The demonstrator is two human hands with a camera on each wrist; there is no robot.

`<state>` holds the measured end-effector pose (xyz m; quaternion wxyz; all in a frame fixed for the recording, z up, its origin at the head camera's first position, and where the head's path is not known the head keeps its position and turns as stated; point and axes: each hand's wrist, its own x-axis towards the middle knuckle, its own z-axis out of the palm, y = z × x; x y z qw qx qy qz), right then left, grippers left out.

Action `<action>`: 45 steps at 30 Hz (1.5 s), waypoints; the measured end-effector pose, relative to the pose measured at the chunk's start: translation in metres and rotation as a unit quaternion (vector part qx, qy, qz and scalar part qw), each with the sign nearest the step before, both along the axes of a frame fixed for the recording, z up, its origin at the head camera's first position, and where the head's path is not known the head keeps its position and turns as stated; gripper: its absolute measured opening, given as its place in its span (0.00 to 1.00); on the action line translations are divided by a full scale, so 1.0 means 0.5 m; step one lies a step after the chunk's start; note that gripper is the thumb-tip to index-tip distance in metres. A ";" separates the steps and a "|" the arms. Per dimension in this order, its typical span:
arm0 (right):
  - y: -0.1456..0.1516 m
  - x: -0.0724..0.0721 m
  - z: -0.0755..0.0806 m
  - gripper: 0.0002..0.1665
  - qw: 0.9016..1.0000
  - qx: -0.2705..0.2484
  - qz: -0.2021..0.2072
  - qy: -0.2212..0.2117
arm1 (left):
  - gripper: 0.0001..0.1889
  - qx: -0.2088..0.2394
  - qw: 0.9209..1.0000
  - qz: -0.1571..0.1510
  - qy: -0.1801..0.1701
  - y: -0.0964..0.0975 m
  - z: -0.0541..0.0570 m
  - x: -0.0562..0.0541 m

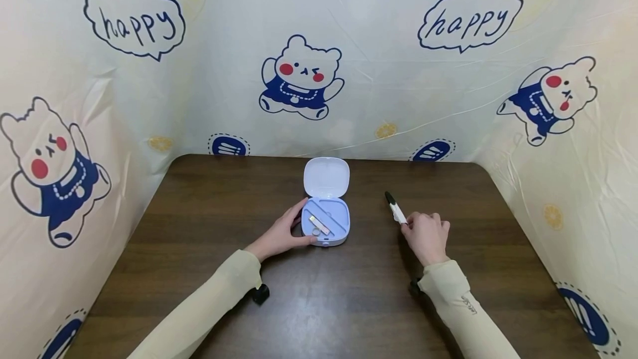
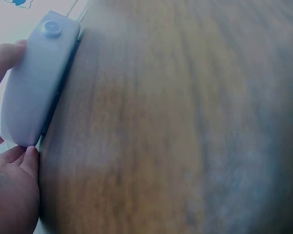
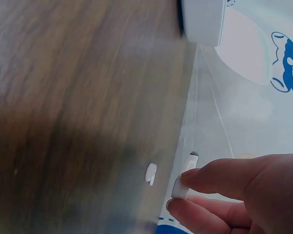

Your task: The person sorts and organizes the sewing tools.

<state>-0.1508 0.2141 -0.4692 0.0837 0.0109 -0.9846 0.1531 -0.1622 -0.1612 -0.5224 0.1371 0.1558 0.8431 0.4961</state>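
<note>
A light blue plastic case (image 1: 341,229) lies on the table with its lid (image 1: 326,177) raised. My left hand (image 1: 283,232) grips the case from its left side, thumb at the front edge and fingers farther back. In the left wrist view, the case's front wall with a round button (image 2: 52,29) shows between thumb and fingers. A small pale strip (image 1: 319,225) and a round ring-like piece (image 1: 316,231) lie inside the case. My right hand (image 1: 427,236) pinches a slim white pen-like stick (image 3: 189,168) with a dark tip, pointing away from me.
A small white piece (image 3: 151,173), shaped like an earbud, lies close to the stick in the right wrist view. The brown wooden table (image 1: 224,193) ends at a printed cloth (image 1: 374,93) that hangs behind it and along both sides.
</note>
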 end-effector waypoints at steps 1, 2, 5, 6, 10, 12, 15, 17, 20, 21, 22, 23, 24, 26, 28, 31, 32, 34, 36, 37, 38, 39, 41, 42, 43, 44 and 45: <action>-0.002 0.001 0.001 0.09 1.000 -0.001 0.001 0.003 | 0.59 0.001 1.000 -0.001 0.000 0.000 0.000 0.000; -0.004 0.002 0.003 0.09 1.000 -0.002 0.002 0.005 | 0.59 0.001 1.000 -0.001 0.000 0.000 0.001 0.000; -0.008 0.005 0.008 0.09 1.000 -0.005 0.006 0.009 | 0.59 0.002 1.000 0.000 0.001 0.001 0.002 0.000; -0.009 0.006 0.011 0.09 1.000 -0.004 0.007 0.010 | 0.59 0.002 1.000 0.000 0.000 0.001 0.003 0.000; -0.013 0.008 0.017 0.09 1.000 -0.010 0.014 0.013 | 0.59 -0.001 1.000 0.001 -0.001 0.002 0.006 -0.002; -0.016 0.008 0.019 0.09 1.000 -0.013 0.019 0.013 | 0.59 -0.001 1.000 0.001 -0.002 0.002 0.007 -0.002; -0.020 0.007 0.019 0.10 0.999 -0.017 0.024 0.013 | 0.59 -0.002 1.000 0.001 -0.002 0.001 0.008 -0.001; -0.023 0.007 0.018 0.09 0.999 -0.017 0.028 0.012 | 0.59 -0.003 1.000 0.001 -0.002 0.001 0.008 -0.001; -0.029 0.011 0.019 0.09 0.999 -0.019 0.033 0.013 | 0.59 -0.002 1.000 0.000 -0.001 0.002 0.008 0.002; -0.031 0.012 0.020 0.09 0.999 -0.020 0.034 0.013 | 0.59 -0.002 1.000 -0.001 0.000 0.002 0.009 0.003; -0.033 0.014 0.022 0.09 0.999 -0.022 0.036 0.014 | 0.59 0.000 1.000 -0.002 0.001 0.002 0.009 0.004; -0.035 0.016 0.024 0.09 0.999 -0.024 0.039 0.014 | 0.58 0.000 1.000 -0.002 0.001 0.002 0.009 0.004; -0.037 0.018 0.025 0.09 0.999 -0.026 0.041 0.016 | 0.58 0.001 1.000 -0.002 0.001 0.002 0.009 0.004; -0.042 0.021 0.028 0.09 0.998 -0.029 0.044 0.022 | 0.58 0.000 1.000 -0.002 0.000 0.002 0.009 0.004; -0.046 0.023 0.030 0.08 0.998 -0.033 0.049 0.030 | 0.58 -0.002 1.000 -0.001 -0.003 0.002 0.008 0.003; -0.053 0.025 0.031 0.08 0.997 -0.038 0.055 0.043 | 0.58 -0.003 1.000 -0.001 -0.003 0.002 0.007 0.003; -0.055 0.026 0.032 0.08 0.997 -0.039 0.057 0.044 | 0.58 -0.003 1.000 -0.001 -0.004 0.002 0.007 0.003; -0.060 0.027 0.033 0.07 0.996 -0.043 0.061 0.045 | 0.58 -0.004 1.000 0.000 -0.004 0.002 0.007 0.003; -0.064 0.029 0.035 0.07 0.996 -0.044 0.064 0.044 | 0.58 -0.004 1.000 -0.001 -0.004 0.002 0.007 0.002; -0.066 0.030 0.036 0.07 0.996 -0.044 0.066 0.043 | 0.59 -0.005 1.000 0.000 -0.006 0.003 0.007 0.003; -0.068 0.031 0.037 0.06 0.996 -0.045 0.068 0.043 | 0.59 -0.004 1.000 -0.001 -0.005 0.003 0.007 0.003; -0.070 0.032 0.038 0.06 0.996 -0.045 0.070 0.044 | 0.58 -0.002 1.000 -0.002 -0.003 0.003 0.007 0.003; -0.075 0.035 0.039 0.06 0.995 -0.047 0.074 0.046 | 0.58 -0.002 1.000 -0.004 0.000 0.004 0.006 0.003; -0.078 0.036 0.040 0.06 0.995 -0.047 0.076 0.048 | 0.58 0.000 1.000 -0.004 0.002 0.004 0.006 0.003; -0.080 0.038 0.040 0.06 0.995 -0.047 0.079 0.049 | 0.58 0.001 1.000 -0.005 0.004 0.004 0.006 0.003; -0.083 0.039 0.040 0.06 0.994 -0.048 0.081 0.051 | 0.58 0.001 1.000 -0.006 0.005 0.003 0.006 0.003; -0.085 0.040 0.040 0.06 0.994 -0.048 0.084 0.052 | 0.58 0.001 1.000 -0.006 0.005 0.003 0.006 0.003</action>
